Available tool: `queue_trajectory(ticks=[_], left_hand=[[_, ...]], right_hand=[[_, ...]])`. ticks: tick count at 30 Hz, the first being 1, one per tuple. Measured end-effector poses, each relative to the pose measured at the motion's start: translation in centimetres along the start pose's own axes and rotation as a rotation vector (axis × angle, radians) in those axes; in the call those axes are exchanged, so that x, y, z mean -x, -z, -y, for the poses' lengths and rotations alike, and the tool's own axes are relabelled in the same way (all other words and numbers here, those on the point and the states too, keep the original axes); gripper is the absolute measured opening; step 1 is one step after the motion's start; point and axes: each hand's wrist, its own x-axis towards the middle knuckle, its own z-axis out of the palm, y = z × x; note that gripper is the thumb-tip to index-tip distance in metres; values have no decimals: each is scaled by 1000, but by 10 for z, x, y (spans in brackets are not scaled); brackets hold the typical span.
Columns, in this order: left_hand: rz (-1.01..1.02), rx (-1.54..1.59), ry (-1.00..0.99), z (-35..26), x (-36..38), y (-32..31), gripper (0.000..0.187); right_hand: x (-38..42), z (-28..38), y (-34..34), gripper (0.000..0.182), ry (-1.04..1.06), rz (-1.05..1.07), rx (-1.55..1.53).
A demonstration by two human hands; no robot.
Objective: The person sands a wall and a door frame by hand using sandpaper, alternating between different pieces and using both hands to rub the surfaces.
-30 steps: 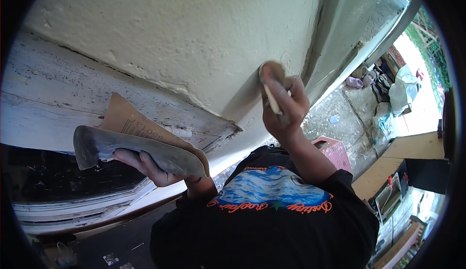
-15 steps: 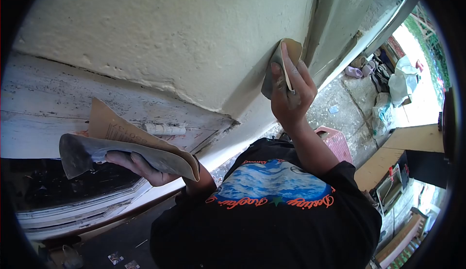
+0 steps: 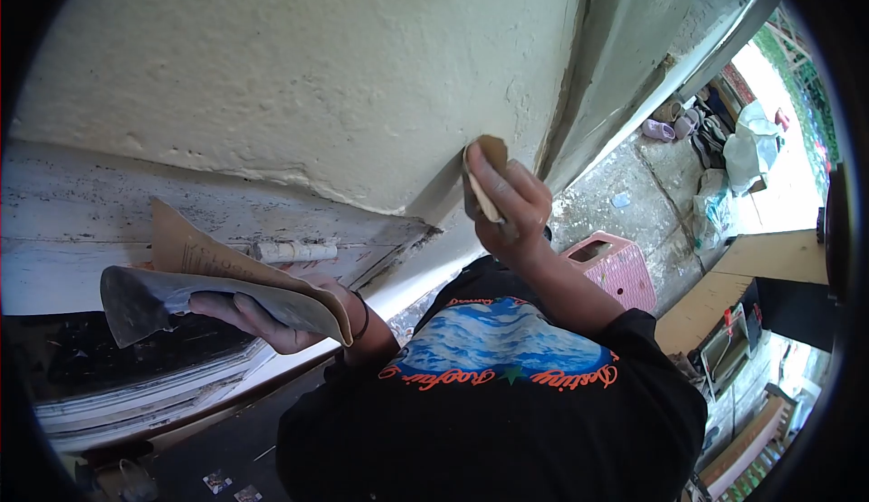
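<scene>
My right hand (image 3: pixel 518 217) is closed on a small folded piece of sandpaper (image 3: pixel 493 152), its tan backing showing between the fingers. It is close over the rough cream wall (image 3: pixel 326 67), near the wall's right-hand corner. On the left, my left hand (image 3: pixel 258 319) grips a larger sheet of sandpaper (image 3: pixel 226 286), bent over with printing on the tan backing and a grey, dusty outer face. That sheet hangs in front of a scuffed white window frame (image 3: pixel 109 194). Pale dust coats the fingers of both hands.
A pink plastic stool (image 3: pixel 625 276) stands on the paint-spotted concrete floor (image 3: pixel 665 167). Farther off are several shoes (image 3: pixel 688 124) and white plastic bags (image 3: pixel 751 149). Cardboard (image 3: pixel 769 262) lies at right; a dark window opening (image 3: pixel 118 348) is at lower left.
My right hand has moved down and to the left along the wall with the folded sandpaper. My left hand still holds its sheet, shifted only slightly left and down in view.
</scene>
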Motion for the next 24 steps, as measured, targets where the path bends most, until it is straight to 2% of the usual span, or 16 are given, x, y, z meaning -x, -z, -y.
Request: queue_trajectory(ticks=[2,4,7,8,10,12,14,15,16,18,20,22,23,24], left_hand=[[9,32,-27,3,1,5,51],[182,-337,-125,7,2,13,38],[207,-363,-87,-1,0,11,37],[206,-366,-87,1,0,11,37],[216,-427,-143,5,1,13,38],[198,-410,-107,0,-2,10,40],[178,-386,-74,-1,-2,10,43],[183,-379,-68,1,0,12,46],[191,-373,-63,2,1,13,49],[181,-333,-76,3,0,12,52],[167,-296,-77,1,-1,10,54],[160,-304,-74,0,-1,8,55],[158,-301,-74,-1,-1,6,55],[152,-304,-58,-1,-2,5,55]], right_hand=[[-11,-5,6,65,-164,-83,38],[-8,-3,0,66,-127,-125,31],[7,3,-1,56,-17,49,-56],[3,-1,2,56,-16,50,-59],[-8,-7,7,60,-172,-76,-19],[-9,-3,0,61,-169,-110,1],[1,6,-5,54,-28,-35,-104],[3,6,-1,53,-19,75,-60],[1,3,3,53,-20,73,-61],[-8,-1,7,59,-202,-58,-60],[-8,-1,1,60,-200,-77,-25],[0,5,-10,54,-36,-93,-107],[2,6,-3,51,-28,15,-84],[0,3,2,51,-28,12,-85]])
